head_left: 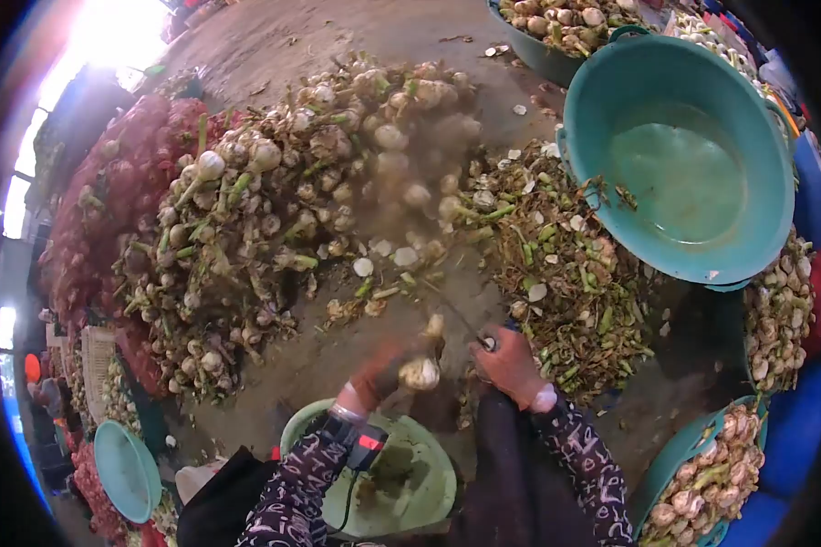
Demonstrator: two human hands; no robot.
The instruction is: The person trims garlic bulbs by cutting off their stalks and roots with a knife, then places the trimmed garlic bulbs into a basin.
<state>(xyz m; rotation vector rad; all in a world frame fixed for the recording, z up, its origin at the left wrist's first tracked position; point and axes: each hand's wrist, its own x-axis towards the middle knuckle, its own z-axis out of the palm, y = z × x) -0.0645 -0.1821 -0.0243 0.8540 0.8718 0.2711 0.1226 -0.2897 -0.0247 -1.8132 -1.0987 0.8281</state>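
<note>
My left hand (379,372), somewhat blurred, is closed on a garlic bulb (420,374) whose stem points upward. In my right hand (511,366) is a knife (453,312), its thin blade angled up and left above the stem end of the bulb. Below my left hand stands a light green tub (436,474) with dirt and residue inside. A large heap of garlic bulbs (265,196) with stems lies ahead and to the left. Cut stems, roots and leaf scraps form a trimmings pile (566,292) just beyond my right hand.
A big teal tub (602,118) leans at the upper right. Tubs of garlic (702,483) line the right side. Red mesh sacks (91,237) lie at the left, with a small teal basin (126,472) lower down. Loose scraps dot the concrete floor (337,36).
</note>
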